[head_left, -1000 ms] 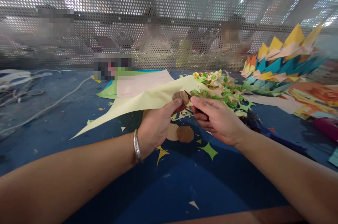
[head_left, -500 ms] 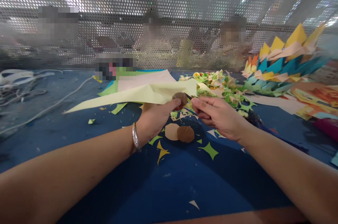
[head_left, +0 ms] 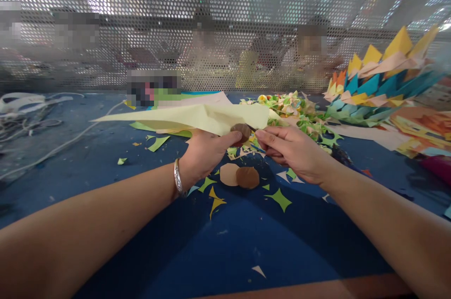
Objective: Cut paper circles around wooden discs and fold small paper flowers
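Note:
My left hand [head_left: 207, 148], wearing a silver bangle, pinches a pale yellow paper sheet [head_left: 183, 118] along its near edge. Its thumb presses a round brown disc [head_left: 243, 130] against that sheet. Close on the right, the fingers of my right hand [head_left: 287, 148] are closed round scissors [head_left: 252, 128]. Only two thin blades show, spread at the paper's edge beside the disc; the handles are hidden in the hand. On the table below lie a beige paper disc [head_left: 228, 174] and a brown disc [head_left: 248, 177] that overlaps it.
Green and yellow paper scraps [head_left: 280, 200] are scattered over the blue table [head_left: 218, 247]. Behind the hands lies a heap of cut paper [head_left: 292, 111]. Pointed folded paper [head_left: 380, 82] stands at right, cords [head_left: 24, 120] at left, and a perforated metal screen [head_left: 225, 3] at the back.
The far left end of the pale yellow sheet has risen, and its right end has shifted slightly right. Both hands keep their hold near the same spot.

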Action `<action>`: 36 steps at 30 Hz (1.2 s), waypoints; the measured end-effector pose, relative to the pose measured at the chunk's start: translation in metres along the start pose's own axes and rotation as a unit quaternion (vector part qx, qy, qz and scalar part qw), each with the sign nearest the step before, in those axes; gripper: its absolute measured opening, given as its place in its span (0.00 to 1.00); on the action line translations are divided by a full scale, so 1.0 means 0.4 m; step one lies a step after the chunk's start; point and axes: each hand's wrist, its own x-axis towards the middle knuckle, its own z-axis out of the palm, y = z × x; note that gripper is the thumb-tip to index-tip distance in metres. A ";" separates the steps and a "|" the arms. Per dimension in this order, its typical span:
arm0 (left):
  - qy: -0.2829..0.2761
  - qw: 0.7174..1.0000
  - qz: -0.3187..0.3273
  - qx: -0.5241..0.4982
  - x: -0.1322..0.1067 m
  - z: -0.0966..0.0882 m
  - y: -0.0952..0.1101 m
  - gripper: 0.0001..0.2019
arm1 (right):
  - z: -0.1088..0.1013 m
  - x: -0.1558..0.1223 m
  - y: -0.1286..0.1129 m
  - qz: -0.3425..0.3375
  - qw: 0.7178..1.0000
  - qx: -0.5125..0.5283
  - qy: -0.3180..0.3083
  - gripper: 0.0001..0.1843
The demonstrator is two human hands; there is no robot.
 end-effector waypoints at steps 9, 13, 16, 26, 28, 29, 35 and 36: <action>-0.108 0.985 0.104 0.080 -0.010 0.029 0.033 0.03 | -0.011 0.000 -0.003 -0.007 0.999 -0.032 -0.005 0.26; -0.127 0.983 0.106 0.081 -0.008 0.031 0.037 0.06 | -0.016 -0.001 -0.006 -0.008 0.999 -0.044 -0.012 0.25; -0.108 0.985 0.107 0.074 -0.006 0.028 0.032 0.02 | -0.016 -0.002 -0.010 -0.007 0.999 -0.040 -0.008 0.24; -0.151 0.977 0.130 0.070 -0.009 0.028 0.038 0.02 | -0.021 -0.002 -0.012 -0.024 0.997 -0.066 -0.027 0.26; -0.150 0.978 0.129 0.064 -0.009 0.028 0.038 0.02 | -0.021 -0.002 -0.013 -0.023 0.997 -0.070 -0.027 0.26; -0.147 0.979 0.125 0.060 -0.009 0.028 0.038 0.02 | -0.022 -0.002 -0.013 -0.022 0.997 -0.072 -0.029 0.27; -0.162 0.982 0.096 0.028 -0.008 0.032 0.036 0.07 | -0.030 -0.001 -0.008 -0.021 0.995 -0.091 -0.033 0.27; -0.170 0.980 0.096 0.024 -0.006 0.031 0.035 0.07 | -0.031 0.000 -0.006 -0.021 0.995 -0.093 -0.036 0.27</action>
